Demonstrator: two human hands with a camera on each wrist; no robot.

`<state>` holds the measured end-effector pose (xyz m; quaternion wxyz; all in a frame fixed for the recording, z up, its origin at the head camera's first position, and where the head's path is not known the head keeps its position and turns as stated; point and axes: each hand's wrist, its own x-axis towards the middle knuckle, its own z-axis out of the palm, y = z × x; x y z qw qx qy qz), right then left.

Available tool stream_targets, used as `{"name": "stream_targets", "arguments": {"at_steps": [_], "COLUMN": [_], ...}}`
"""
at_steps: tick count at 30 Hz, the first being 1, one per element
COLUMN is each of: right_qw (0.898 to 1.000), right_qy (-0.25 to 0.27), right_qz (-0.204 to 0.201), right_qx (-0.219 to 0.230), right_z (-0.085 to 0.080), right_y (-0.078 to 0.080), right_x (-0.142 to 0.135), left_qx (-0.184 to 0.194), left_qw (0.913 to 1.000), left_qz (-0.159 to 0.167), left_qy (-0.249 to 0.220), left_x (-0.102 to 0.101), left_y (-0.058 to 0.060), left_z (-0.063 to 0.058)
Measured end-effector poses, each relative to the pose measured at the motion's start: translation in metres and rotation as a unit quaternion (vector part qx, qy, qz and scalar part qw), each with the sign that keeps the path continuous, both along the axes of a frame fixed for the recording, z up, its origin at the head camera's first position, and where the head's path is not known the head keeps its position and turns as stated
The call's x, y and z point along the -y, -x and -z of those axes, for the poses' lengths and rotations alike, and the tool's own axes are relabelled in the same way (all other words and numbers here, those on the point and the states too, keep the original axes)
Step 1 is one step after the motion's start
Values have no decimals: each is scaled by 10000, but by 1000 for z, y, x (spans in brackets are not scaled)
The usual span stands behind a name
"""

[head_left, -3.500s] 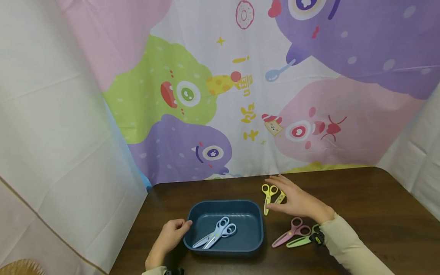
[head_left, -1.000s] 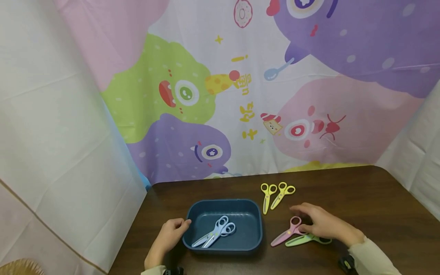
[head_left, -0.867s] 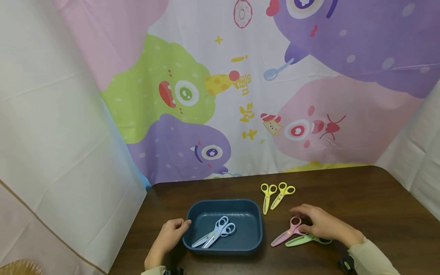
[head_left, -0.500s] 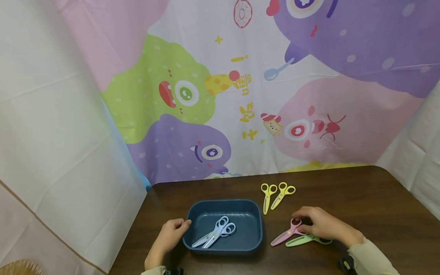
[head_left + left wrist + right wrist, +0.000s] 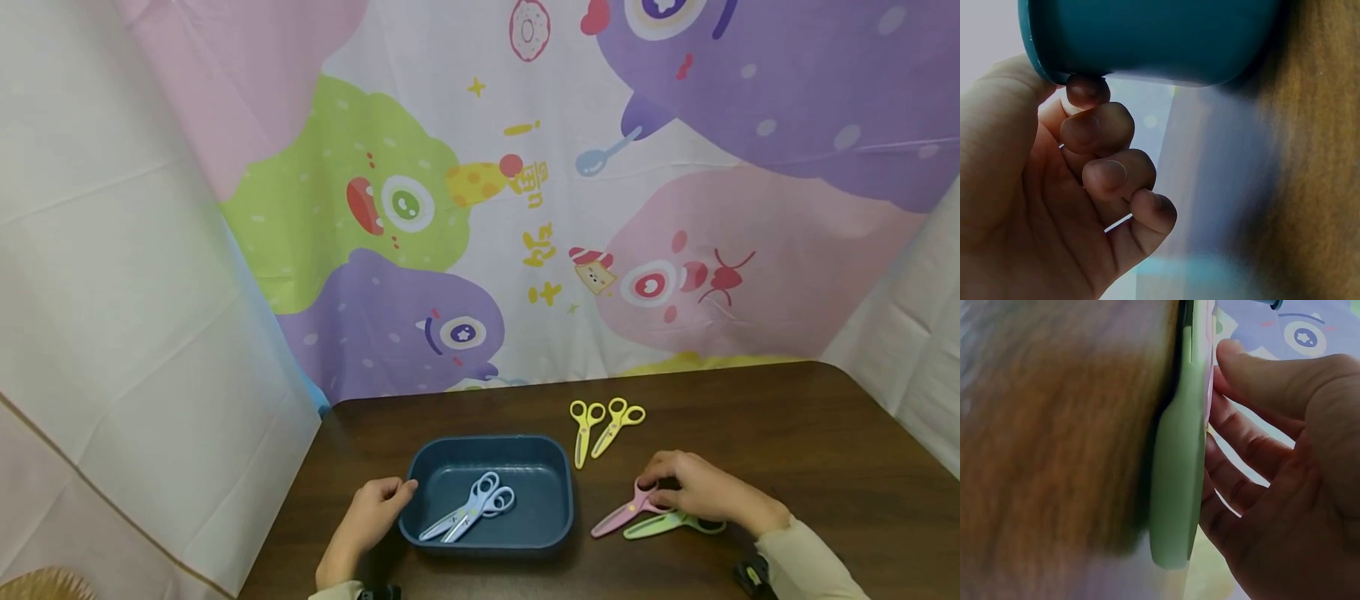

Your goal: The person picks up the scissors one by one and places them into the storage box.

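Can spot a tan, fringe-edged thing [image 5: 48, 585] way down at far left, cut off by the frame, so can't say what. Moving right, see a bare left hand [image 5: 366, 518] with its grip pinching the rim of a dark blue, round-cornered rectangular plastic-looking tray [image 5: 487, 549]. Probably just steadying it, going by the light hold. Can't see the thumb tip in the left wrist view, hidden behind the wall. Inside the tray, see two pairs of pale blue plastic scissors [image 5: 472, 511], one partly covering the other. Past the tray's right side, find two pairs of yellow plastic scissors [image 5: 582, 437], side by side on a dark brown wood-look tabletop [image 5: 795, 450]. Nearer in, see pink plastic scissors [image 5: 628, 512] by the tray, with the right hand's [image 5: 705, 490] grip pinching a handle loop, likely for an easy lift. Hard to make out the rest of that handle, or the covered middle of the light green plastic scissors [image 5: 654, 525] close by. Can't tell whether pink rests on green. Can't identify the small black device [image 5: 752, 577] at the right wrist either.
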<state>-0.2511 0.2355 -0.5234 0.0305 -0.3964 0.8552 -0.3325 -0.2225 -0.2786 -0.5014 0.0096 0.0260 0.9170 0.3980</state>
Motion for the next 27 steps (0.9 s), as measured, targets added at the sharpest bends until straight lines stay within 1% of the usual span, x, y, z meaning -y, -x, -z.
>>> {"name": "stream_targets", "arguments": {"at_steps": [5,13,22,27], "right_qw": [9997,9999,9996,9991], "right_qy": [-30,-125,184,263], "right_qz": [-106,-84,-232,-319], "right_qx": [-227,-41,40,-68], "right_z": [2,2,3,0], "right_y": [3,5,7,7], "right_x": [1,1,-1,-1], "left_qx": [35,25,6,8], "left_qw": [10000,10000,9999,9999], "left_qz": [16,20,52,51], "left_qy": [-48,-66,-126,-152], "left_x": [1,1,1,1], "left_y": [0,-1,0,-1], "left_z": [0,-1,0,-1]}}
